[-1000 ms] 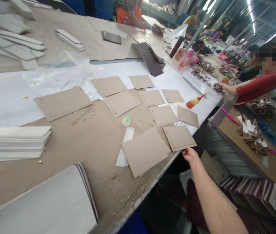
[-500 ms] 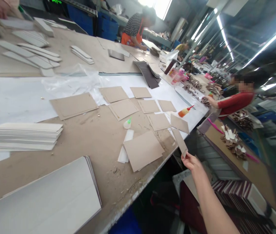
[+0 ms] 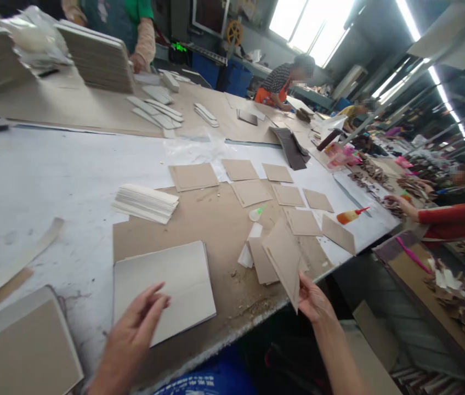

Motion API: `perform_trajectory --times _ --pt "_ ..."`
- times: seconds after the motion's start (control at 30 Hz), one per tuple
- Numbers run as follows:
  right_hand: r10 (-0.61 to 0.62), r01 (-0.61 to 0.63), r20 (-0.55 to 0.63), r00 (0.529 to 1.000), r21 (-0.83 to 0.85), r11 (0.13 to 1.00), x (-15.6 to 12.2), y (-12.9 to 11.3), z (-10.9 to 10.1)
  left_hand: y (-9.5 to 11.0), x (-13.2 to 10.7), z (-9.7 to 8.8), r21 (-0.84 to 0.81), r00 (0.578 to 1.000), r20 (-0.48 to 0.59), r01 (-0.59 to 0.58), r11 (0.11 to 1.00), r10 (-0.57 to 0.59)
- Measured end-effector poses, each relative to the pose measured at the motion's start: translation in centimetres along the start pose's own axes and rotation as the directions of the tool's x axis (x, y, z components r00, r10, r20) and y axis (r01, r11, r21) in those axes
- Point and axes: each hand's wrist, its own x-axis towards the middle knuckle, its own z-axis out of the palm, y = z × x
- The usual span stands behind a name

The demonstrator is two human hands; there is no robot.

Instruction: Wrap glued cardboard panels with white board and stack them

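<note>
The right hand [image 3: 313,299] grips a stiff, matte tan board [image 3: 285,255], tilted beside flat tan sheets [image 3: 261,262] near the table's [image 3: 80,164] chipped edge. The left hand [image 3: 134,329], loosely open and empty, is over smooth pale-grey panels [image 3: 183,274]. Beyond, thin rectangles [image 3: 193,176] spread across the brown-and-white tabletop. Tube lights [image 3: 440,85] and a bright window [image 3: 310,27] shine behind.

Worktable [image 3: 80,170] with tan cards [image 3: 193,178], pale boards [image 3: 179,277], white strips [image 3: 146,202], orange bottle [image 3: 346,218].
</note>
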Motion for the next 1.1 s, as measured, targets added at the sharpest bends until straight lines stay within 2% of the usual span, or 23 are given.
perform_trajectory --times 0.1,0.2,0.3,0.47,0.57,0.67,0.73,0.83,0.9,0.97,1.0,1.03,1.07,1.1 --pt "0.021 -0.012 0.093 0.995 -0.100 0.995 -1.8 2.8 2.7 1.3 1.0 3.1 -0.126 0.979 0.199 0.067 0.990 -0.041" --pt "0.046 -0.001 0.232 0.972 -0.188 0.982 -3.4 5.0 4.6 2.2 2.2 4.4 -0.220 0.946 0.321 0.114 0.969 -0.039" --pt "0.069 0.013 0.316 0.946 -0.250 0.968 -4.7 6.5 6.0 2.4 3.1 3.6 -0.171 0.927 0.374 0.116 0.979 -0.044" --pt "0.062 0.052 0.338 0.939 -0.317 0.947 -5.8 7.5 7.8 1.4 4.0 1.5 -0.147 0.916 0.387 0.173 0.974 -0.104" --pt "0.048 0.080 0.345 0.937 -0.346 0.935 -5.7 7.4 8.7 0.7 4.3 0.9 -0.167 0.915 0.382 0.208 0.964 -0.131" --pt "-0.016 0.152 0.328 0.945 -0.394 0.906 -4.8 6.3 9.4 0.0 4.4 0.3 -0.208 0.938 0.324 0.199 0.958 -0.124" --pt "-0.119 0.255 0.308 0.944 -0.448 0.857 -3.7 4.7 9.9 -0.4 4.5 -0.3 -0.251 0.956 0.270 0.185 0.950 -0.114" --pt "-0.307 0.435 0.317 0.897 -0.517 0.737 -1.6 1.4 10.5 -0.6 4.4 -1.3 -0.333 0.967 0.230 0.186 0.924 -0.112" --pt "-0.459 0.548 0.312 0.832 -0.597 0.587 -0.3 -0.9 10.9 -0.6 4.3 -1.9 -0.390 0.970 0.217 0.189 0.901 -0.109" --pt "-0.595 0.603 0.302 0.745 -0.687 0.406 0.2 -2.3 11.4 -0.4 4.3 -2.3 -0.438 0.979 0.186 0.161 0.885 -0.086" --pt "-0.601 0.588 0.300 0.741 -0.722 0.364 -0.1 -2.4 11.7 -0.2 4.3 -2.4 -0.456 0.984 0.166 0.136 0.879 -0.066" --pt "-0.540 0.548 0.305 0.785 -0.747 0.375 -0.6 -2.1 12.1 0.0 4.4 -2.5 -0.473 0.989 0.144 0.108 0.874 -0.044" --pt "-0.395 0.479 0.317 0.862 -0.764 0.431 -1.5 -1.3 12.4 0.2 4.5 -2.5 -0.489 0.992 0.121 0.082 0.868 -0.025" --pt "-0.171 0.367 0.326 0.930 -0.786 0.498 -2.6 -0.1 12.8 0.4 4.6 -2.4 -0.505 0.995 0.100 0.059 0.861 -0.010"
